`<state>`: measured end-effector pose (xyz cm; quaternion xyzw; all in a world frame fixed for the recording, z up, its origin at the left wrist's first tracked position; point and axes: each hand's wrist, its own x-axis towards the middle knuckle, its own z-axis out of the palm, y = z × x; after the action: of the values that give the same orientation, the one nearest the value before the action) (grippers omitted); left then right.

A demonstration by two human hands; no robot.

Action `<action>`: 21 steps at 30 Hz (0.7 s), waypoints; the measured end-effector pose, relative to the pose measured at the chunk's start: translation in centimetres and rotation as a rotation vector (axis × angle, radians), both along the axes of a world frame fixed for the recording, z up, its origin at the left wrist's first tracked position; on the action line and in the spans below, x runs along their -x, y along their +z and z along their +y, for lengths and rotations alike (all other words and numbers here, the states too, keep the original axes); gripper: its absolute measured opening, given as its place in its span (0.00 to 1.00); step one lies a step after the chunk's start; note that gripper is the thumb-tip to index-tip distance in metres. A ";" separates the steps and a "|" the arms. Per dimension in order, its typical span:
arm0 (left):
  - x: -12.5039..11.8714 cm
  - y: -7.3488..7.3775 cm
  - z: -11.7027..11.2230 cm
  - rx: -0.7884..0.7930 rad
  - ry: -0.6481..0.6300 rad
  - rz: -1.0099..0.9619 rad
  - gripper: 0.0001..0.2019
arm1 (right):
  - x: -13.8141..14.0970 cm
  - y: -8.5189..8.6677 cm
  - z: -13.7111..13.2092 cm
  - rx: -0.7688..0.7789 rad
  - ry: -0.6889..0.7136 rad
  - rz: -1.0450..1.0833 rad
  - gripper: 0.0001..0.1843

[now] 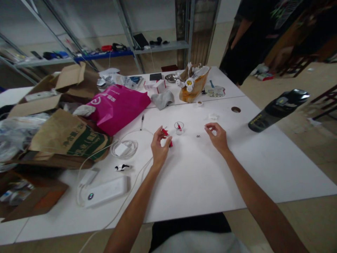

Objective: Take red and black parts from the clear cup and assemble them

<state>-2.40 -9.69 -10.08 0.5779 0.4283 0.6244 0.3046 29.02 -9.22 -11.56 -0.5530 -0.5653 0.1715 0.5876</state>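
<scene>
My left hand (160, 147) is closed round a small red piece (165, 132), whose exact kind I cannot make out; red shows again at the thumb's edge. Just beyond it stands a small clear round container (179, 131) with a red item (179, 125) inside. My right hand (218, 137) is raised over the table on the other side, thumb and forefinger pinched together. Anything between those fingertips is too small to name. Between my hands lie tiny dark metallic bits (198, 136) on the white tabletop (196, 175).
At left are a magenta bag (119, 107), cardboard boxes (71, 79), a coiled cable (131, 149) and a white power bank (107, 191). A black bottle (276, 110) stands right. Behind sit a brown paper bag (197, 89) and a grey cloth (163, 99). A person (242, 38) stands beyond.
</scene>
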 end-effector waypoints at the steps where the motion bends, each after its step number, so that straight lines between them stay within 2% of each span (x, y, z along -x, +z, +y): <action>1: 0.1 0.0 0.0 -0.001 -0.005 0.011 0.34 | -0.1 0.0 0.0 0.004 -0.006 -0.001 0.19; 14: 0.7 0.8 0.0 -0.116 0.006 0.252 0.26 | -0.7 -0.8 0.3 0.017 0.010 0.002 0.17; 21: 1.5 0.6 0.5 -0.152 -0.025 0.364 0.26 | -0.5 -0.4 0.0 0.030 0.010 -0.034 0.17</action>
<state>-3.85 -9.23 -9.45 0.7077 0.4206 0.5365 0.1853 29.54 -9.18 -11.95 -0.5616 -0.5755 0.1734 0.5686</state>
